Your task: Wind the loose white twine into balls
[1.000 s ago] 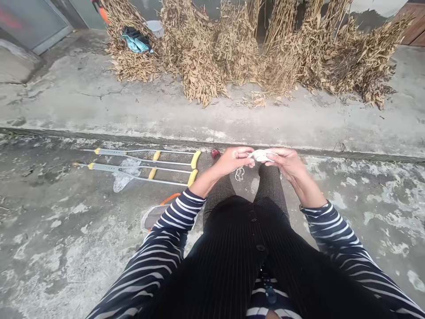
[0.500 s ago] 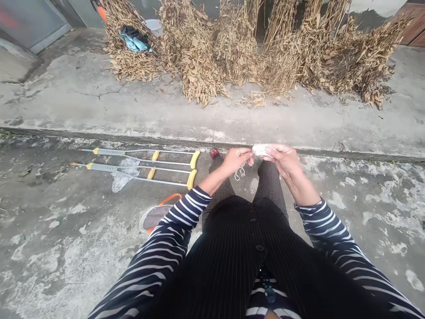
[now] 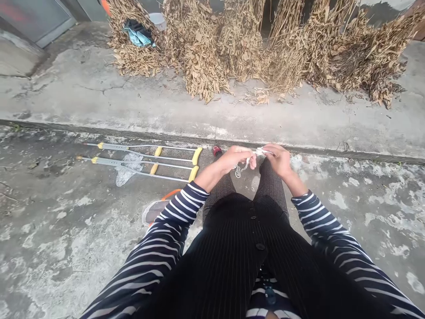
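Observation:
In front of my legs, both hands are closed on a thin white strip (image 3: 260, 151) that looks like cloth or bandage. My left hand (image 3: 237, 158) pinches one part of it. A loose pale end (image 3: 238, 171), looped like cord or small rings, dangles below those fingers. My right hand (image 3: 278, 159) grips the other part between thumb and fingers. The two hands are close together, with a short bunched stretch of white between them. Fingers cover much of the strip, so its full shape cannot be made out.
Two metal crutches (image 3: 146, 173) with yellow pads lie on the ground at left, over a clear plastic bag (image 3: 125, 176). An orange-edged bag (image 3: 154, 209) is partly behind my left arm. A concrete step (image 3: 159, 113) runs ahead, with dried plant bundles (image 3: 206, 66) on it.
The white thing, a wider bundle in my right hand before, now shows as a narrow strip between both hands. My right hand has turned and drawn slightly left. The pale dangling end shows more.

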A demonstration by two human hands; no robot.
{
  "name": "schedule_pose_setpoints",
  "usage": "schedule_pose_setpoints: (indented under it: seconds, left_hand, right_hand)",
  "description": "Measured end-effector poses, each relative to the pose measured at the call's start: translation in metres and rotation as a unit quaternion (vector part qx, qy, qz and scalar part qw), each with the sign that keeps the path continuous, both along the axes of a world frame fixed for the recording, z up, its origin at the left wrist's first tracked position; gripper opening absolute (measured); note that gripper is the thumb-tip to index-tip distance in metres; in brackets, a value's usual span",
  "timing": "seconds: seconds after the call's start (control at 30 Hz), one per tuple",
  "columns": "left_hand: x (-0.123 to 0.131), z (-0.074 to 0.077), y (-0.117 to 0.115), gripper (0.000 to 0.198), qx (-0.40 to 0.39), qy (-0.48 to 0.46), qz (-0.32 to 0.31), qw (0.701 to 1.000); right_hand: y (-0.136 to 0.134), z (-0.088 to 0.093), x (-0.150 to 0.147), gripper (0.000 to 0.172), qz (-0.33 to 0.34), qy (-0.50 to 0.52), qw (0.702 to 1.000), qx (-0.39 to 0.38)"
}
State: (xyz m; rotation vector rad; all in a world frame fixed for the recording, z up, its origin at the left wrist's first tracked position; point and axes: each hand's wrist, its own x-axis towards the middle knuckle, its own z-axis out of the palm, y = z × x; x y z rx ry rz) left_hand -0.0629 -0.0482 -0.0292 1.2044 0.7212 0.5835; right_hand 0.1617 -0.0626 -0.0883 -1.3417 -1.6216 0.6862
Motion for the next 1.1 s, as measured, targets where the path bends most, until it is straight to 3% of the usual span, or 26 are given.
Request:
schedule_pose_setpoints:
  seconds: [0.13, 0.23, 0.33, 0.47, 0.57, 0.67, 0.73, 0.8, 0.87, 0.93, 1.0, 1.1]
  left_hand:
    - [-0.01, 0.001, 0.029, 0.022, 0.041, 0.007, 0.023, 0.999]
    - [-0.011, -0.009, 0.052, 0.021, 0.077, 0.055, 0.058, 0.994]
    - [-0.003, -0.028, 0.054, 0.02, 0.069, 0.117, 0.07, 0.988]
    - [0.015, -0.057, 0.011, 0.025, 0.06, 0.151, 0.038, 0.986]
    - [0.023, -0.067, -0.026, 0.025, 0.094, 0.141, -0.01, 0.986]
    - [0.019, -0.057, -0.04, 0.027, 0.12, 0.12, -0.038, 0.985]
    - [0.01, -0.042, -0.032, 0.027, 0.139, 0.115, -0.017, 0.983]
    - [-0.001, -0.028, -0.013, 0.026, 0.163, 0.126, 0.022, 0.978]
    - [-0.009, -0.02, 0.009, 0.023, 0.179, 0.149, 0.057, 0.971]
    - [-0.012, -0.02, 0.028, 0.022, 0.178, 0.169, 0.076, 0.966]
    - [-0.009, -0.027, 0.04, 0.021, 0.169, 0.167, 0.077, 0.968]
    - [0.003, -0.044, 0.047, 0.023, 0.15, 0.131, 0.06, 0.978]
  right_hand:
    - [-0.008, 0.01, 0.003, 0.022, 0.097, 0.086, 0.985, -0.111]
    - [-0.018, 0.028, -0.002, 0.03, 0.153, 0.221, 0.937, -0.224]
    - [-0.024, 0.045, -0.009, 0.034, 0.112, 0.32, 0.91, -0.241]
    - [-0.013, 0.047, -0.01, 0.037, 0.002, 0.385, 0.902, -0.195]
    - [0.003, 0.03, -0.003, 0.03, -0.089, 0.302, 0.944, -0.097]
    - [0.011, 0.01, 0.005, 0.014, -0.129, 0.089, 0.988, -0.014]
    - [0.007, 0.0, 0.005, 0.01, -0.084, -0.006, 0.996, -0.029]
    - [-0.003, -0.005, 0.0, 0.011, -0.002, 0.0, 0.997, -0.081]
    - [-0.015, -0.004, -0.005, 0.019, 0.077, 0.085, 0.981, -0.156]
    - [-0.024, 0.001, -0.008, 0.027, 0.128, 0.194, 0.944, -0.236]
    - [-0.027, 0.008, -0.007, 0.032, 0.144, 0.279, 0.904, -0.289]
    - [-0.021, 0.016, -0.001, 0.037, 0.126, 0.366, 0.868, -0.311]
